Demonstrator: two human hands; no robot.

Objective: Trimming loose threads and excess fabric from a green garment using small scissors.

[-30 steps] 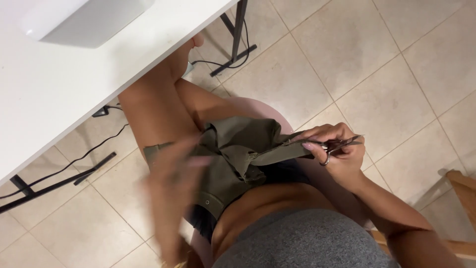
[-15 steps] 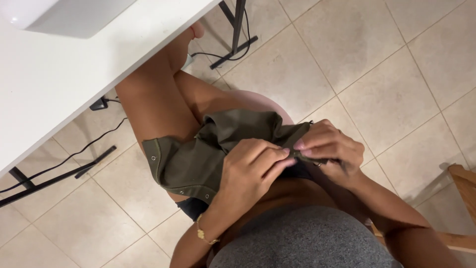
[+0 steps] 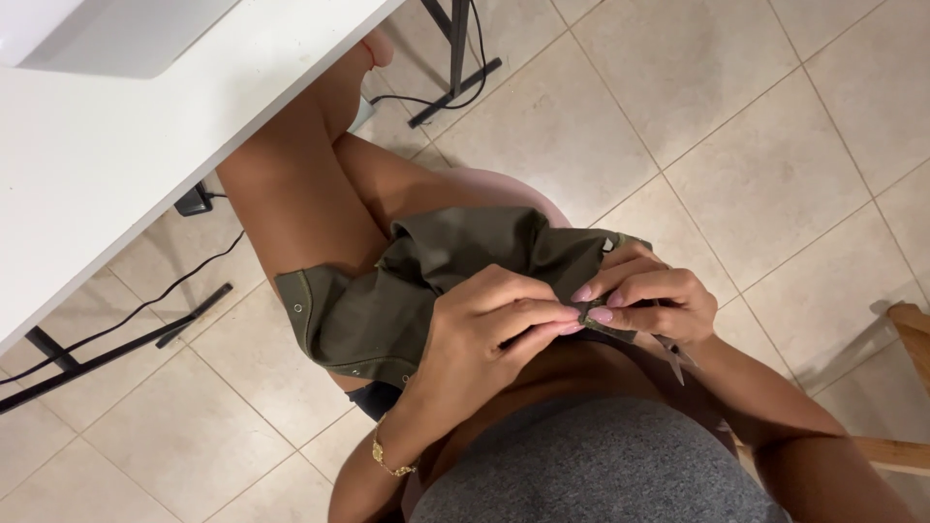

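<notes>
Seated by a white table (image 3: 145,174), left hand (image 3: 484,329) and right hand (image 3: 649,300) pinch an olive garment (image 3: 387,310)'s edge; fabric best kept taut.

Olive garment (image 3: 407,300) on bare lap (image 3: 310,203)

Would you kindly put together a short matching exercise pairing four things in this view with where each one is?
Things:
1. olive-green garment
2. gold bracelet
3. white table
4. black cable

Places:
A. on the tiled floor under the table
B. upper left of the view, above the knees
C. on the wrist of the left hand
D. draped over the lap, its edge pinched by both the left hand and the right hand

Pairs: 1-D, 2-C, 3-B, 4-A
</notes>
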